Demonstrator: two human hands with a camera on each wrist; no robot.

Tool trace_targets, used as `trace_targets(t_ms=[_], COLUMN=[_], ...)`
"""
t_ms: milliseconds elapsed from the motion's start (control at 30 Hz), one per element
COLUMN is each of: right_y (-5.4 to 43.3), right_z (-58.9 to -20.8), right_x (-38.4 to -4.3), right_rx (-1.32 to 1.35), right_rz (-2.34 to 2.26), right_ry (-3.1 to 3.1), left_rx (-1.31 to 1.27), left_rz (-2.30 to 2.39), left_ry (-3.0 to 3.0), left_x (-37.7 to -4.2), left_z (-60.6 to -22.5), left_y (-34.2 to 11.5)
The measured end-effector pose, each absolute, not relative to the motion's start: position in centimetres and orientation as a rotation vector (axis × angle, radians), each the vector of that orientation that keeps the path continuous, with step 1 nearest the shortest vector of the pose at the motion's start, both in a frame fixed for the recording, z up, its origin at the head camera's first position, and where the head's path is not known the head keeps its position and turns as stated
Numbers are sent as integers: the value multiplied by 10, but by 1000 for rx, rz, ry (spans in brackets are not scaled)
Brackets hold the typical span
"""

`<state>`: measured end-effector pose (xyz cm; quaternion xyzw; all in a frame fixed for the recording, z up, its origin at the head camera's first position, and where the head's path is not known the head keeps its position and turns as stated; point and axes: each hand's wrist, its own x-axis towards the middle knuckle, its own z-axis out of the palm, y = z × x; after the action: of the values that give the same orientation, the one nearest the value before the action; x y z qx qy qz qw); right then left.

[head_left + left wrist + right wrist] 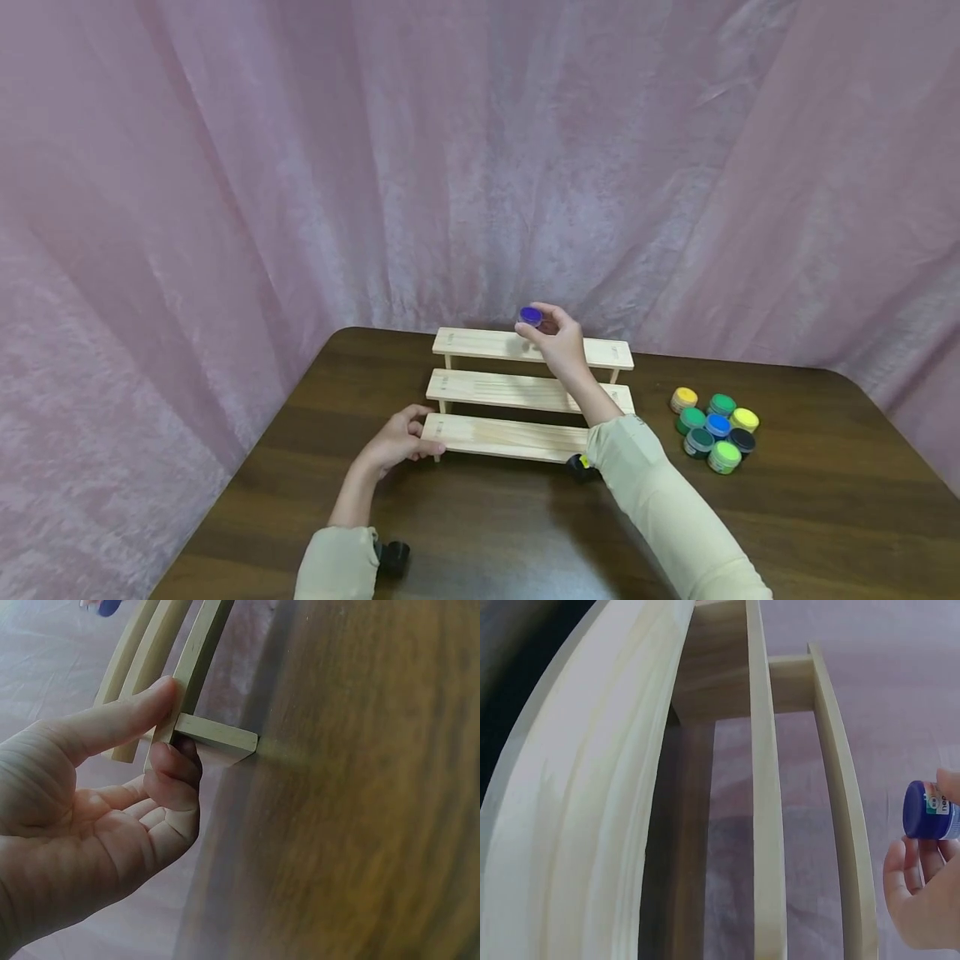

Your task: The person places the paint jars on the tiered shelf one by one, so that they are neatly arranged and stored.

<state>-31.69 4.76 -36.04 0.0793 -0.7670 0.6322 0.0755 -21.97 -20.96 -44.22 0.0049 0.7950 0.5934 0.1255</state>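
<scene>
A three-tier wooden shelf [491,389] of pale planks stands on the table. My left hand [397,439] grips the left end of its lowest plank, thumb on top and fingers curled beneath, as the left wrist view shows close up. Over the top plank, my right hand [561,340] holds a small paint jar [529,317] with a purple-blue lid between thumb and fingers. In the right wrist view the same jar [926,811] shows a printed label and sits beyond the top plank's edge.
Several small paint jars [717,426] with green, yellow, blue, orange and dark lids cluster to the right of the shelf on the brown wooden table [495,533]. A pink curtain [480,167] hangs behind the table's back edge.
</scene>
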Motion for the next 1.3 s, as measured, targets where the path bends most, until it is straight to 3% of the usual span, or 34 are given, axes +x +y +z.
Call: trace_targets(t_ms=[1300], right_y=[-18], right_z=[-365], right_x=[-319], right_rx=[533], right_rz=[1648], right_ry=[-2549], left_rx=[50], left_rz=[1710], left_ry=[2276], left_x=[-217], left_z=[-437], left_y=[-217])
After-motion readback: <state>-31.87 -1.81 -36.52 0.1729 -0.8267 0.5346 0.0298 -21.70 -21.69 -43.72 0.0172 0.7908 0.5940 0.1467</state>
